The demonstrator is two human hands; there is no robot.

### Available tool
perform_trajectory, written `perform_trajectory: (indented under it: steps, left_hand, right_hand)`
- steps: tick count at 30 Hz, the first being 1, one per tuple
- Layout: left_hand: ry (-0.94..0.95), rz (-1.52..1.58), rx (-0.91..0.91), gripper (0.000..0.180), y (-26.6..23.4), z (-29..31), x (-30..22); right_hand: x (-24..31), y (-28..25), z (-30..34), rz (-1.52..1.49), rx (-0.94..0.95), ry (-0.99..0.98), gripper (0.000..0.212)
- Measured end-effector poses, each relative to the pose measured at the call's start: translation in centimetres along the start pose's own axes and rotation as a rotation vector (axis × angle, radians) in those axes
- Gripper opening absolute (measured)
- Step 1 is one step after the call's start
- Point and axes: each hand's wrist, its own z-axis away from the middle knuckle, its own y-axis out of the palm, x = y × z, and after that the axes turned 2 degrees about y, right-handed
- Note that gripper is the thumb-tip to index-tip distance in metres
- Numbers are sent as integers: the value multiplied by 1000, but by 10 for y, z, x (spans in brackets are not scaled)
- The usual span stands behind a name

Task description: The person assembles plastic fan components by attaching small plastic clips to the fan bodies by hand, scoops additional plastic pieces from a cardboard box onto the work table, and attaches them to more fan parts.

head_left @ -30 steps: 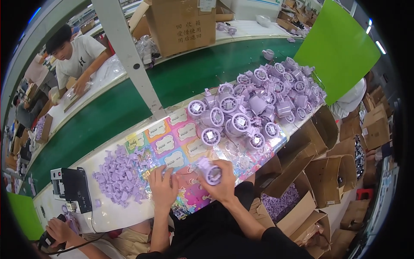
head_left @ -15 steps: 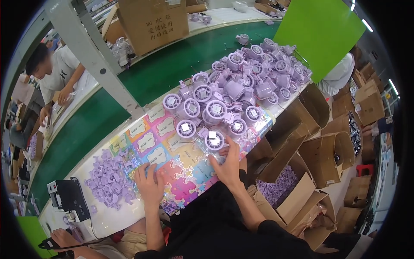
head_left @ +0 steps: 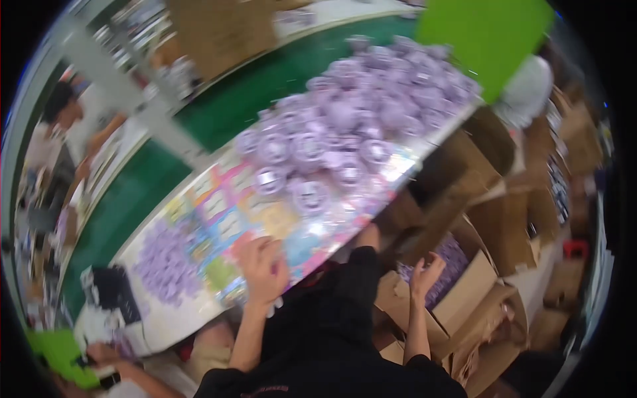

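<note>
Two hands apart: left hand curled loosely, resting on colourful sheets at centre, right hand spread open, empty, over the box of purple parts lower right; reach deep, grab cleanly.

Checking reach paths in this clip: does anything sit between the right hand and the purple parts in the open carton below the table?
Nothing visible does. The right hand hovers open just above the purple parts inside the cardboard carton; blur hides whether it touches them.

Colourful printed cards across the table edge, open brown cartons at right, green sign above
</note>
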Motion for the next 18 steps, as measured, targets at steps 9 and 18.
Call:
perform_trajectory:
  steps: [9, 18]
  left_hand:
    - [110, 170, 82, 22, 52, 0, -43]
    - [389, 224, 402, 20, 93, 16, -89]
  right_hand:
    - [-174, -57, 78, 475, 342, 46, 37]
    - [-187, -51, 192, 300, 518, 425, 61]
